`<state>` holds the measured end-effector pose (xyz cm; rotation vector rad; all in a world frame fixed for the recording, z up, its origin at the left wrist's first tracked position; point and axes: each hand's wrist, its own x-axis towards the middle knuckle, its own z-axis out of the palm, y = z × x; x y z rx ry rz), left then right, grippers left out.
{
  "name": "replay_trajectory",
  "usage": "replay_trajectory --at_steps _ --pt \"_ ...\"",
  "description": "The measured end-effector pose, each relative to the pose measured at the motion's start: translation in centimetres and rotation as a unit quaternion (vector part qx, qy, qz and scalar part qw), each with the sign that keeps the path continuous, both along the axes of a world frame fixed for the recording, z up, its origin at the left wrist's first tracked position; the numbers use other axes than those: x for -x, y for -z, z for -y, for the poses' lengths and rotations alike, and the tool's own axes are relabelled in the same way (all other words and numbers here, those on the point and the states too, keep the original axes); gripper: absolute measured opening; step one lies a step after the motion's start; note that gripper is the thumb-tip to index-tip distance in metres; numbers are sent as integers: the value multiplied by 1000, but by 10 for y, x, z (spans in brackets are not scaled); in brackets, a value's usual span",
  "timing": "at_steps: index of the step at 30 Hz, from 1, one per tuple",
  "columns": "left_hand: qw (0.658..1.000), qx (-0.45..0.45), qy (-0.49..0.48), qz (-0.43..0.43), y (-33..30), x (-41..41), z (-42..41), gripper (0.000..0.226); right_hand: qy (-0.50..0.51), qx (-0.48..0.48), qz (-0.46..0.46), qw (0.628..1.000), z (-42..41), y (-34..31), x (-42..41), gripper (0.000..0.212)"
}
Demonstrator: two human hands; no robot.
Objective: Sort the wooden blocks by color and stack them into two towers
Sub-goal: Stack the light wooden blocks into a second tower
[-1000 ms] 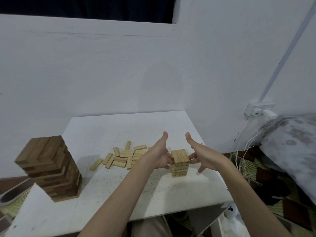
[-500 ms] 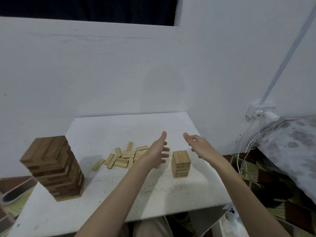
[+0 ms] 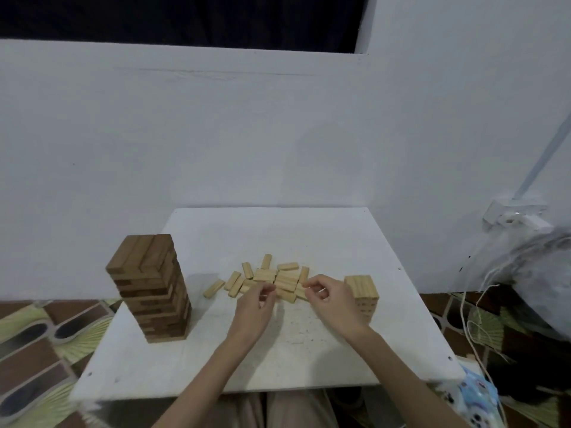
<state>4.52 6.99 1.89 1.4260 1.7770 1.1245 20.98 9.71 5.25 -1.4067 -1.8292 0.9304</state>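
Note:
A tall tower of dark brown blocks [image 3: 151, 288] stands at the table's left. A short tower of light blocks [image 3: 362, 293] stands at the right. Between them lies a loose pile of several light blocks [image 3: 278, 278]. My left hand [image 3: 255, 307] reaches the pile's near left edge, its fingertips curled round a light block there. My right hand [image 3: 332, 302] sits just left of the light tower, thumb and forefinger pinching a light block at the pile's near right edge. The blocks under both hands are mostly hidden.
The white table [image 3: 278, 366] stands against a white wall. A wall socket with a plug [image 3: 514, 216] and hanging cords [image 3: 475, 304] are at the right, next to a grey bundle [image 3: 543, 273]. Patterned floor lies on both sides.
Both hands left the sides of the light tower and dropped leftward onto the loose pile, fingers curling onto blocks. The view has shifted, so the table sits more centrally.

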Motion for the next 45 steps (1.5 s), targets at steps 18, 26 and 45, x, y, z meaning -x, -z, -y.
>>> replay_trajectory --at_steps 18,26,45 --pt "969 49 -73 -233 39 71 -11 25 -105 -24 137 985 16 68 76 26" --pt "952 92 -20 -291 41 78 -14 33 -155 -38 141 977 6 65 117 48" --pt "975 65 -50 -206 46 79 16 41 -121 8 81 989 -1 68 119 68"
